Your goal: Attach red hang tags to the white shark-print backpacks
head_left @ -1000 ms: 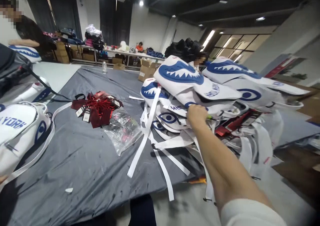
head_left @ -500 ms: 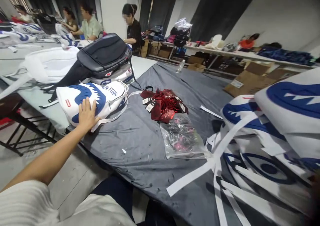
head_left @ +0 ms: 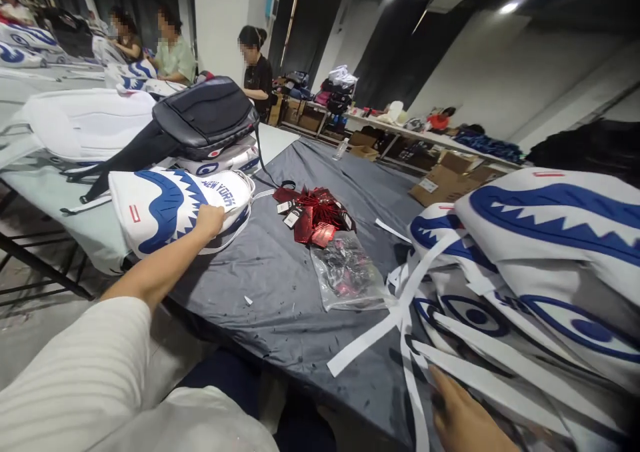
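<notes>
A white backpack (head_left: pixel 125 202) with blue shark-mouth trim and "NEW YORK" lettering lies on the table at left. My left hand (head_left: pixel 211 220) is closed at its side, just below the lettering; the fingertips are hidden. At the lower right, my right hand (head_left: pixel 457 409) is beside the hanging white straps of a stack of similar backpacks (head_left: pixel 555 205). Its fingers look curled around a small dark thing, too blurred to name. Between the hands lie a bunch of red hang tags (head_left: pixel 320 215) and a clear plastic bag (head_left: pixel 347 272).
Behind the white backpack lie a black backpack (head_left: pixel 207 119) and another white bag (head_left: pixel 95 122). A grey cloth covers the table (head_left: pixel 280 305). A plastic bottle (head_left: pixel 341 149) stands at the far edge, with cardboard boxes (head_left: pixel 445 179) beyond. Several people work in the background.
My left hand has slid right across the backpack from the blue trim towards the lettering and has closed. My right hand has come into view at lower right. The view has turned slightly right.
</notes>
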A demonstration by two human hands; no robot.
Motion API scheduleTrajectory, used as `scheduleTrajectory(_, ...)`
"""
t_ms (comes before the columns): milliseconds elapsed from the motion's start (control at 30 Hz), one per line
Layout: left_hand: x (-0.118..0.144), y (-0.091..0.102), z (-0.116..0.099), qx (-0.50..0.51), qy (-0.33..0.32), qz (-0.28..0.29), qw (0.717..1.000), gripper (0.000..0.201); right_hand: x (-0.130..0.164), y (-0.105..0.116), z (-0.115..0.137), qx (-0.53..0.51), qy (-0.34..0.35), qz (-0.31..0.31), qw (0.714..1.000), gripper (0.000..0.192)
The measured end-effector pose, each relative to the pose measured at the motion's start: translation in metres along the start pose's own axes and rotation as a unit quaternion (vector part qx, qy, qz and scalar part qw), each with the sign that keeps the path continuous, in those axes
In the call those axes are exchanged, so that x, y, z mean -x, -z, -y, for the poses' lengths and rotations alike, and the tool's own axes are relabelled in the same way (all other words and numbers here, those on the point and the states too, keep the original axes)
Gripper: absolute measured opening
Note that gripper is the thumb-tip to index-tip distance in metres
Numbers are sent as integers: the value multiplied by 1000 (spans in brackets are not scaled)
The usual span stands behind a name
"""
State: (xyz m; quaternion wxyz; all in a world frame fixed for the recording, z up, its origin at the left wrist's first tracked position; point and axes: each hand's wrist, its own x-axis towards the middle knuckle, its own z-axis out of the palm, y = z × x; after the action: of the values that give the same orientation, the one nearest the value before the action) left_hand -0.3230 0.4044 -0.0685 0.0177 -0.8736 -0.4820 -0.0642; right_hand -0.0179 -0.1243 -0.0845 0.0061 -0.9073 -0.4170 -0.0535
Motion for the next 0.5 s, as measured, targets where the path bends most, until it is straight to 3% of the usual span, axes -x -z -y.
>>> scheduleTrajectory(67,40,1,-2,7,-52,2,999,23,11,-11,17,-3,34,-13,999,48)
scheduleTrajectory(133,88,7,-8,22,-120,14,992,18,4,-18,59,-8,110,-61,992,52)
scheduleTrajectory(233,157,25,-8,63,-221,16,973,23,-21,-18,158,-7,276,-145,950,61)
scheduleTrajectory(300,191,39,14,121,-209,-80,967,40,-31,-14,221,-4,362,-186,913,64)
scheduleTrajectory(333,204,43,32,167,-155,-158,961,47,-32,-12,243,2,392,-185,901,67)
scheduleTrajectory(367,216,46,53,233,-61,-237,941,50,-31,-12,257,4,407,-183,895,68)
scheduleTrajectory(400,226,45,75,311,58,-294,902,49,-28,-13,264,5,414,-177,893,69)
scheduleTrajectory(433,235,42,95,391,181,-315,845,46,-24,-15,265,4,418,-167,893,68)
scheduleTrajectory(467,242,36,110,461,278,-300,788,42,-20,-18,260,1,420,-160,893,67)
scheduleTrajectory(500,247,28,120,514,334,-268,743,40,-16,-22,254,-2,422,-156,893,66)
